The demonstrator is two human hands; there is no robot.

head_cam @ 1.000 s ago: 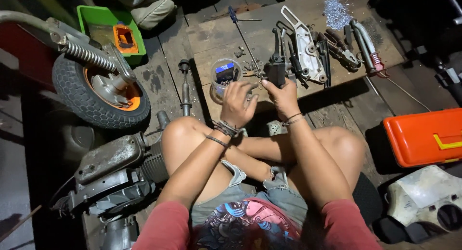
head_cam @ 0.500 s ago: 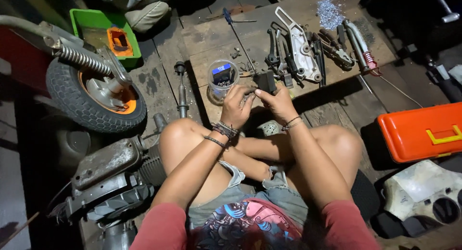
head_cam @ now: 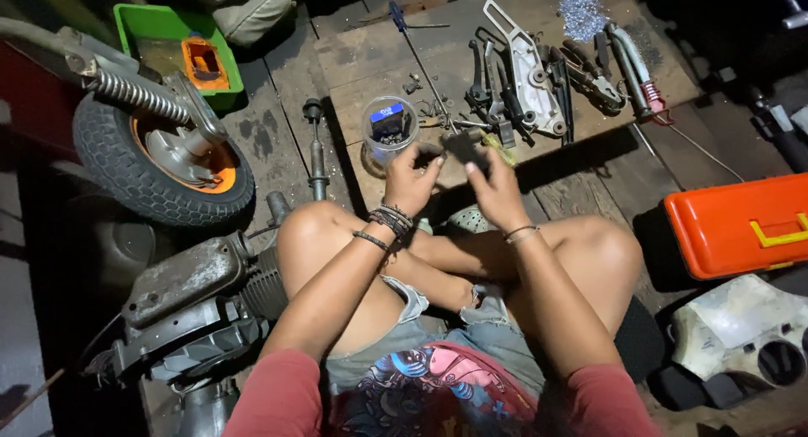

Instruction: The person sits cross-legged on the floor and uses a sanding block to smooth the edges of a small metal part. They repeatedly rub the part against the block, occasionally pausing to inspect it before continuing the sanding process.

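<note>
I sit cross-legged on a wooden floor. My left hand [head_cam: 410, 181] and my right hand [head_cam: 492, 184] are raised together in front of my knees and both grip a small dark metal part [head_cam: 464, 146] between the fingertips. Just beyond my left hand stands a clear plastic cup [head_cam: 390, 130] with small hardware and a blue piece inside. Behind the hands lies a wooden board [head_cam: 370, 58] spread with metal brackets, levers and a white cast bracket [head_cam: 532, 71].
A small wheel with an orange hub [head_cam: 160, 163] and a spring shock sits at left, an engine block [head_cam: 189, 302] below it. A green tray [head_cam: 172, 41] is at top left, an orange toolbox [head_cam: 741, 226] at right, a screwdriver [head_cam: 417, 54] on the board.
Both hands have drawn back from the board toward my knees, bringing the dark part with them. The view has shifted slightly downward.
</note>
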